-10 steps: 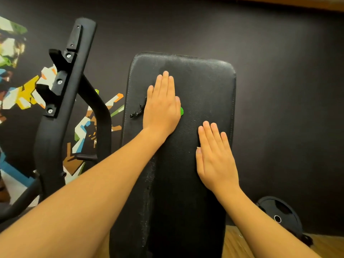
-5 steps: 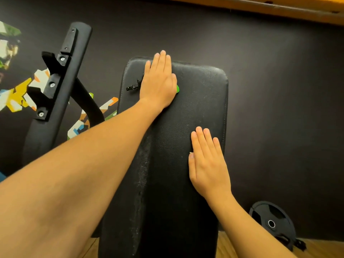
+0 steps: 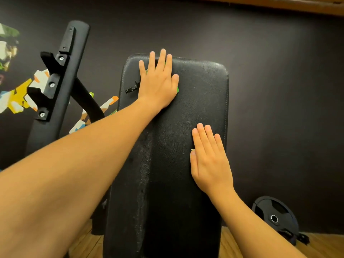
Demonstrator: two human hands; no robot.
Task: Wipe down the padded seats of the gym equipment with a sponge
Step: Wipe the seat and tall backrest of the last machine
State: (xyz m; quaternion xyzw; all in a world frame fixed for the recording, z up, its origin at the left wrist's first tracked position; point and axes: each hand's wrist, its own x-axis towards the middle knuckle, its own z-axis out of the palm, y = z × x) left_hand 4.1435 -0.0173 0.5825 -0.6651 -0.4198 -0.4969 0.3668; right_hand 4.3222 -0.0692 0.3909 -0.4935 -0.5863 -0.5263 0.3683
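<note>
Seen from the head camera, the black padded seat [image 3: 195, 108] runs lengthwise away from the person, its rounded far end pointing toward the dark wall [image 3: 279, 90]. The left hand [image 3: 158, 84] lies flat near that far end, left of centre, with its fingers straight and slightly spread and the tips reaching the top edge. It presses on a green sponge [image 3: 177, 89]. Only thin slivers of the sponge peek out by the thumb and little finger, so its long axis cannot be told. The right hand [image 3: 210, 161] rests palm down farther back, close to the stitched right edge, fingers straight and together, holding nothing.

The seat's leather is pebbled, with a small tear [image 3: 132, 88] just beside the left hand and a worn, flaking strip [image 3: 143, 174] running lengthwise left of centre. Bare padding lies between the two hands and out to the far right corner.

A black rack upright [image 3: 61, 86] stands left of the seat before a colourful mural [image 3: 16, 97]. A weight plate [image 3: 275, 216] leans against the wall at lower right, on a wooden floor [image 3: 316, 244].
</note>
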